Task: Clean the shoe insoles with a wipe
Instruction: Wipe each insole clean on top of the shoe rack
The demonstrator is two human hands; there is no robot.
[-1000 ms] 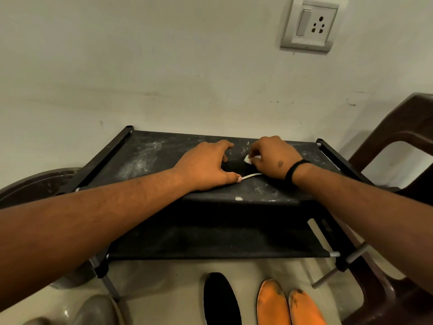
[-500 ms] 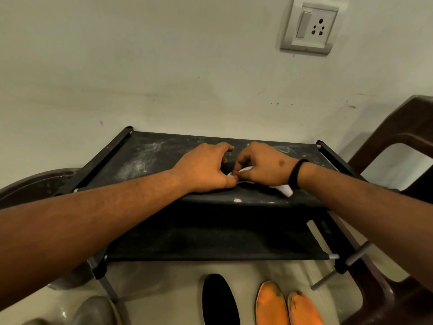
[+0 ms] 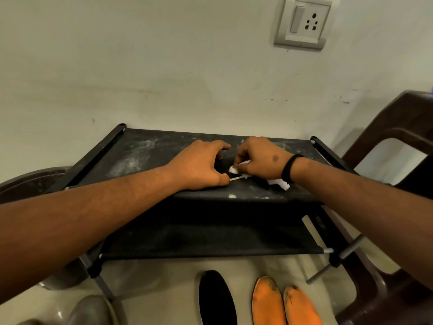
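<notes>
Both hands are down on the top shelf of the black shoe rack [image 3: 145,158], working close together. The left hand [image 3: 199,166] lies curled over a dark insole [image 3: 222,164] that's hard to pick out against the black fabric; thumb and fingers clamp its edges, I'd say to stop it sliding under the rubbing. The right hand [image 3: 260,160] has its fingers bunched around a white wipe [image 3: 234,169], pinching it tight and pressing it to the insole right beside the left thumb. A loose tail of the wipe pokes out under the wrist by the black band [image 3: 289,168].

On the floor in front of the rack lie three more insoles: a black one [image 3: 216,299] and two orange ones [image 3: 269,301], scuffed dark at the tips. They're parked within easy reach, likely waiting their turn, so this looks like an early stretch of the job. Whether the black one's been cleaned, I can't tell.
</notes>
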